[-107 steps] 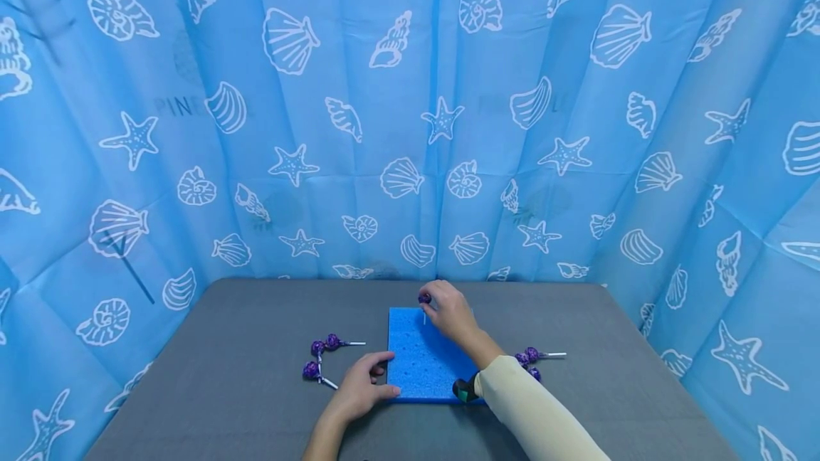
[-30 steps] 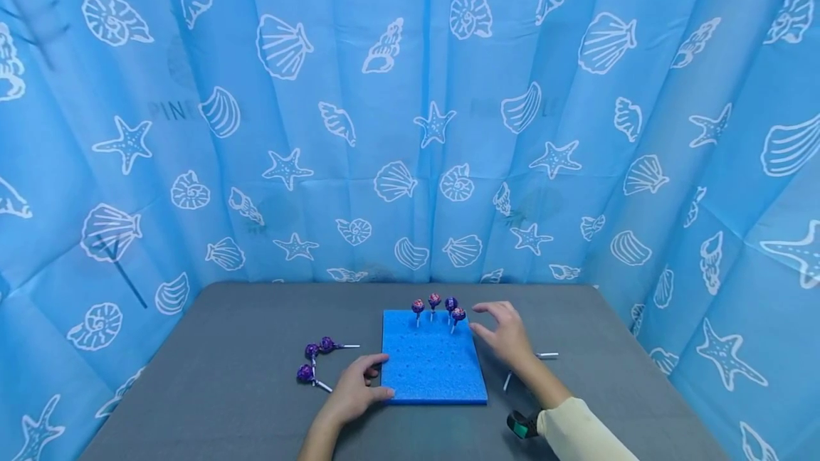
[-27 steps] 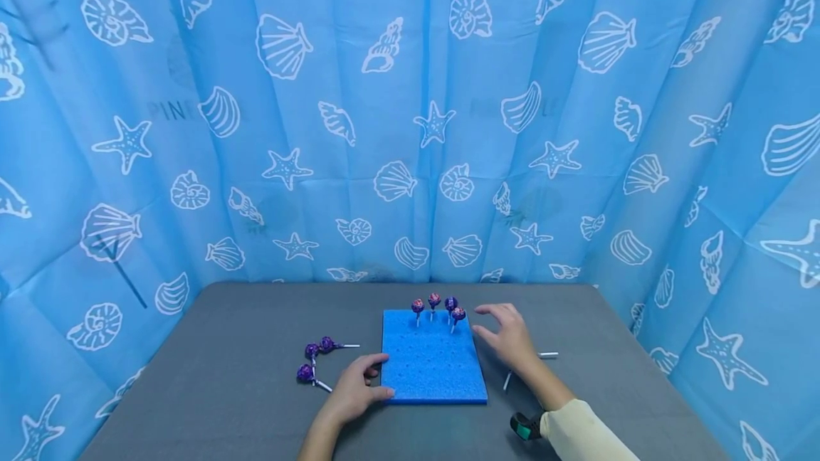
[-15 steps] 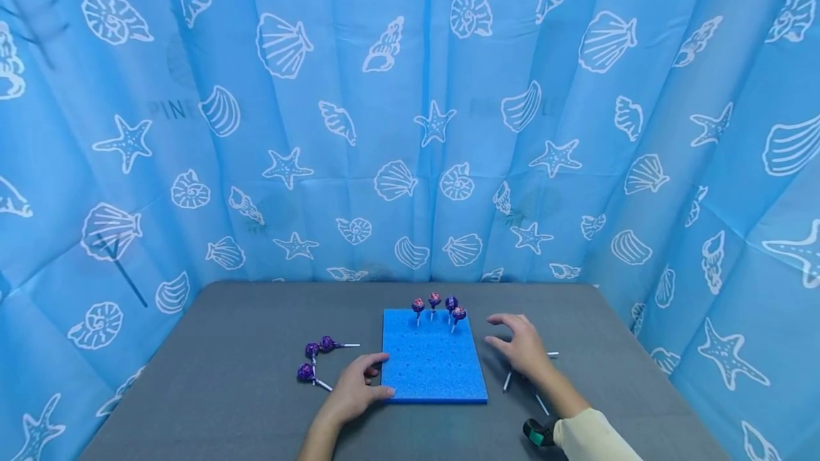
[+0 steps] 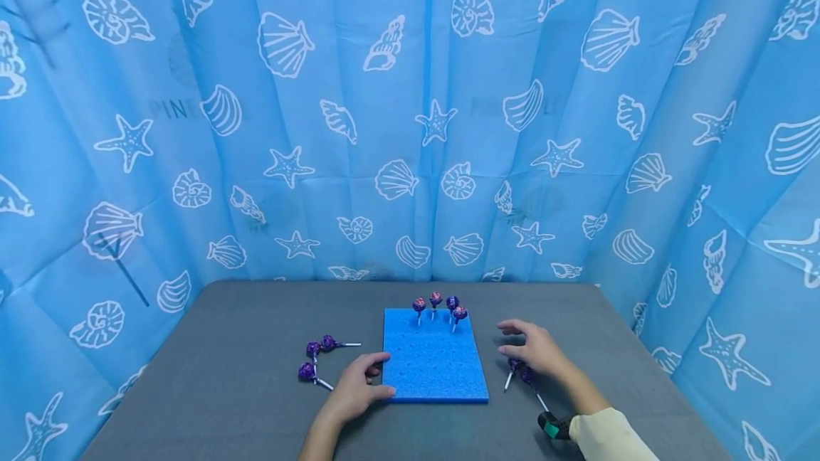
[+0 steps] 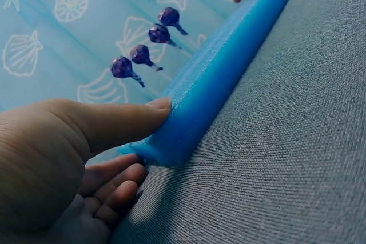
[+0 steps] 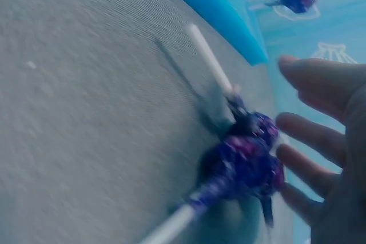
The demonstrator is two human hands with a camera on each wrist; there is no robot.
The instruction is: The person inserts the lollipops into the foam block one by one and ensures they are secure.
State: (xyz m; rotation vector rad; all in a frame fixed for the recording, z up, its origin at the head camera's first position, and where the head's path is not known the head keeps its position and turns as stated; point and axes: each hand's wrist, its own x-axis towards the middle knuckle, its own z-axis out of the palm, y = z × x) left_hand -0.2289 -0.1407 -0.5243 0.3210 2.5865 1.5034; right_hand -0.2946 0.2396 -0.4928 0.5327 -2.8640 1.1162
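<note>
Left hand (image 5: 355,390) presses the near-left corner of the foam (image 5: 433,361), thumb on its top edge, fingers relaxed. Right hand (image 5: 537,351) hovers open over loose lollipops (image 5: 519,370), covering their heads in head view; contact unclear. Four lollipops (image 5: 439,306) stand at the foam's far edge.

Right arm's got a cream long sleeve (image 5: 608,436) with a small green and black band (image 5: 552,427) at the wrist. Left forearm (image 5: 320,436) is bare, no sleeve. Both hands are bare too.

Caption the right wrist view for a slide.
Open right hand hovering over purple lollipops lying on grey table.
</note>
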